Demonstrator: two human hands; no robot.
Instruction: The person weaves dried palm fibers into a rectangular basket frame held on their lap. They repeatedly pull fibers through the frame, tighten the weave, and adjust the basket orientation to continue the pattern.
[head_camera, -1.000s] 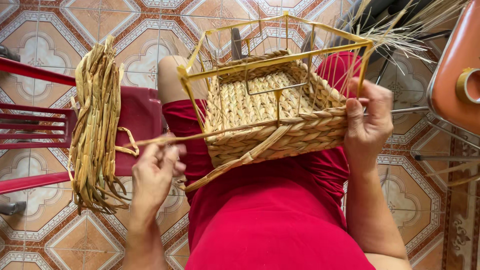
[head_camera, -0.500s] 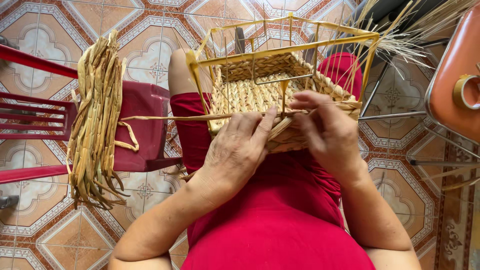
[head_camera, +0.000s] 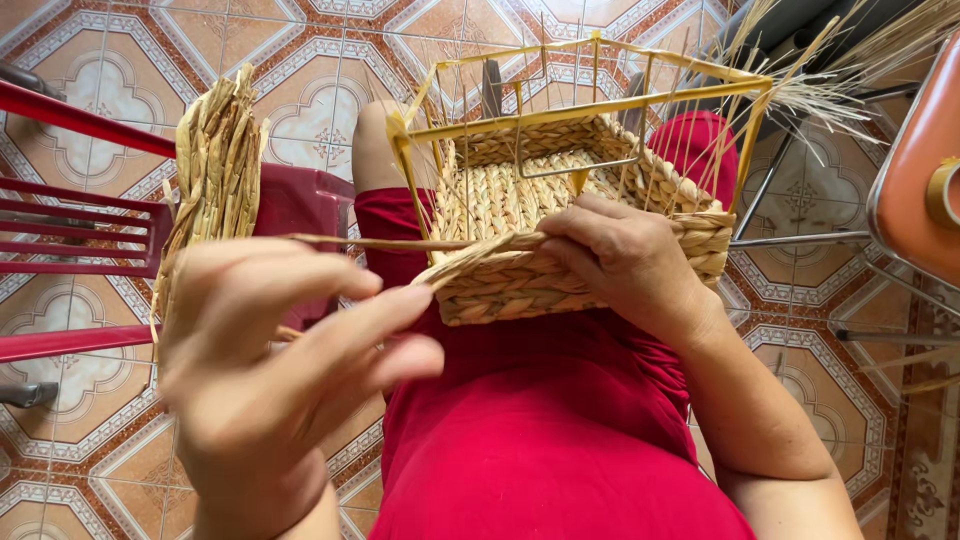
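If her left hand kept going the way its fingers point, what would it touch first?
Probably the braided strand, which the left hand points at, then the woven basket that the right hand steadies. Depth is hard to judge; the hand is blurred.

My left hand (head_camera: 270, 370) is raised close to the camera, a little blurred, fingers stretched out to the right with the thumb beneath them, pinched loosely together. My right hand (head_camera: 625, 262) lies further out, palm down, fingers curled and pressing leftward, its bare forearm running back toward my lap.
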